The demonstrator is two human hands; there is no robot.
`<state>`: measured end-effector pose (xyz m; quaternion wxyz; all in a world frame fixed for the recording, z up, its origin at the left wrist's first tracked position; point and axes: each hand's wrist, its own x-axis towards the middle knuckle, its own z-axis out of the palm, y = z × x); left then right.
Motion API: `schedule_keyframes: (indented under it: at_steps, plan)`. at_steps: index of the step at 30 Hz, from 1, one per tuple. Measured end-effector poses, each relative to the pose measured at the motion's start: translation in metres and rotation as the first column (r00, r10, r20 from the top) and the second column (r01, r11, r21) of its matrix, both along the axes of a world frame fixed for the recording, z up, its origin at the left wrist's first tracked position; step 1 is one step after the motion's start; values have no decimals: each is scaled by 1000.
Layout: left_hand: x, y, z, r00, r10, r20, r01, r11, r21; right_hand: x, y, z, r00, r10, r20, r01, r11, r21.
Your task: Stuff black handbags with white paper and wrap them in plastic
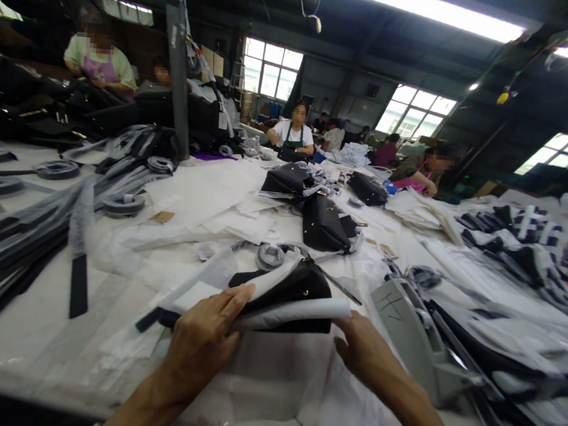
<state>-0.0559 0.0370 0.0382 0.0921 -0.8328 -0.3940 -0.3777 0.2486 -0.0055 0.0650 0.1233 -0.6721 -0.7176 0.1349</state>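
A black handbag (314, 286) with small gold studs lies in front of me at the table's near side, partly covered by white wrapping sheet (299, 311) folded along its front. My left hand (210, 323) is closed over the bag's left part and the white sheet, fingers on top and thumb below. At the bag's right end, my right hand (359, 341) holds the end of the folded sheet; its fingertips are partly hidden behind it. Just beyond the bag lies a coiled strap (270, 256) in clear wrap.
A grey tape dispenser (406, 332) stands right of my right hand, beside a pile of wrapped black pieces (515, 369). Long black straps (79, 280) spread on the left. More black bags (326, 220) sit ahead, near a metal post (176, 75). Several people work farther back.
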Motion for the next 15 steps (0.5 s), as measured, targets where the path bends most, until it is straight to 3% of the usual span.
schedule_keyframes:
  at_steps: [3,6,11,15]
  plan:
    - [10,1,-2,998,-27,-51,27,1000,4,-16,-43,4,974,228,10,-227,969,-93]
    - [20,-3,-10,992,-52,-118,60,996,66,-41,-63,-10,942,334,-34,-335,937,-98]
    - [29,-7,-15,980,-69,-185,89,991,103,-58,-78,-66,929,332,-164,-317,942,111]
    - [28,-10,-15,960,-87,-268,132,979,157,-60,-87,-104,866,290,-408,-149,927,344]
